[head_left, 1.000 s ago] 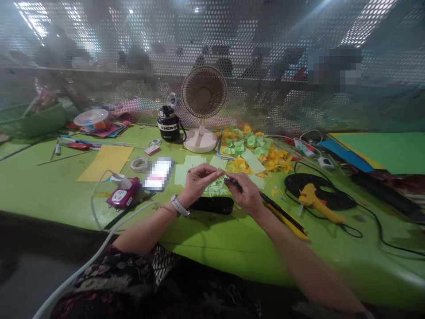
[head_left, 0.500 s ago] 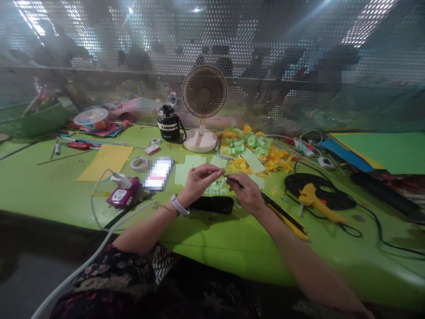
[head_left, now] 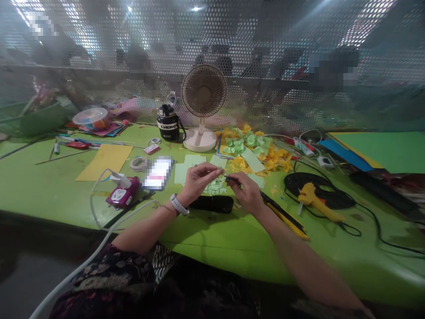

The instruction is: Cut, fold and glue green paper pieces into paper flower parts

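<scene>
Grip first: the left hand [head_left: 198, 178] has thumb and fingers pinched together on a small pale slip [head_left: 218, 173] of paper. The right hand [head_left: 248, 193] is clamped on a thin dark tool [head_left: 232, 179] whose tip points at that slip. Both are held just above the counter [head_left: 49, 186], slightly left of the frame's centre. Whether tip and slip touch I cannot tell.

The step in hand looks like fine shaping of the slip against the tool's tip. Any further move there would call for small, steady finger work rather than arm travel, with the pinch kept firm.

Beneath the hands lie green cuttings [head_left: 215, 187], and just below them a black case [head_left: 212, 204] sits beside the left wrist. A ruler [head_left: 286, 217] runs from the right wrist toward the lower right, with a glue gun [head_left: 314, 201] and its cord beyond. Paper flowers [head_left: 255, 150] are heaped above the hands, and a fan [head_left: 203, 95] stands at upper centre. To the left sit a purple socket [head_left: 121, 195] and a white cable [head_left: 99, 248]. Room to move lies mainly along the counter's near edge, at lower centre; a mesh wall [head_left: 265, 44] closes the far side.
</scene>
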Demonstrator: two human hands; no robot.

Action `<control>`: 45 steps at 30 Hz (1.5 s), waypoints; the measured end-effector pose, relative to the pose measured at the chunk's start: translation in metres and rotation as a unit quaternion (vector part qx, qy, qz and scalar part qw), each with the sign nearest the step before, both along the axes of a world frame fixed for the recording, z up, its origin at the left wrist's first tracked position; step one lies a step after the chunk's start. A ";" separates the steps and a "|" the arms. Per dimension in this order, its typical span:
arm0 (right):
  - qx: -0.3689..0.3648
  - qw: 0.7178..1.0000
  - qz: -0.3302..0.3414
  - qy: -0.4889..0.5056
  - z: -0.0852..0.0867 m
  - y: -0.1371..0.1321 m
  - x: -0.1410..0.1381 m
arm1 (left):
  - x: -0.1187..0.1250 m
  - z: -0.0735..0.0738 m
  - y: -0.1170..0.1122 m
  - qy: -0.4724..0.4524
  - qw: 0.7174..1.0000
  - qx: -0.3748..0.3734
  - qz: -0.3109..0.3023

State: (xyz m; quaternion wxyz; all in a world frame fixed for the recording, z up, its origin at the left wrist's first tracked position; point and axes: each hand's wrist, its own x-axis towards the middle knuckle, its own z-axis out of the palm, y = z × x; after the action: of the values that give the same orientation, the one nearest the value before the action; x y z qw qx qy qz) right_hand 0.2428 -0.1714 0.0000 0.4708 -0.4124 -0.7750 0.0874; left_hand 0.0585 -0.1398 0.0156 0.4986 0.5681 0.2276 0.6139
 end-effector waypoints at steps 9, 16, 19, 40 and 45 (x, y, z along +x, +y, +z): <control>0.027 0.999 -0.028 0.013 -0.002 0.000 0.000 | 0.000 0.001 0.000 0.002 1.000 -0.015 0.009; 0.042 0.998 -0.040 0.018 -0.001 -0.001 0.000 | 0.000 -0.001 -0.001 -0.001 1.000 -0.026 0.002; 0.052 0.998 -0.034 0.000 -0.001 0.001 0.001 | 0.000 -0.001 0.000 -0.001 0.999 -0.031 0.009; 0.001 0.997 -0.048 -0.067 0.014 -0.011 0.004 | -0.014 -0.006 0.006 0.382 0.843 0.358 0.120; 0.022 0.993 -0.042 -0.109 0.008 -0.006 0.007 | -0.014 -0.003 0.005 0.372 0.872 0.308 0.084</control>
State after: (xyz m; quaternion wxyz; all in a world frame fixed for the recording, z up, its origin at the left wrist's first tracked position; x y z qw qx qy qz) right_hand 0.2501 -0.1776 0.0076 0.3954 -0.4413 -0.8055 0.0052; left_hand 0.0446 -0.1349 0.0126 0.1234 0.8580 0.2423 0.4358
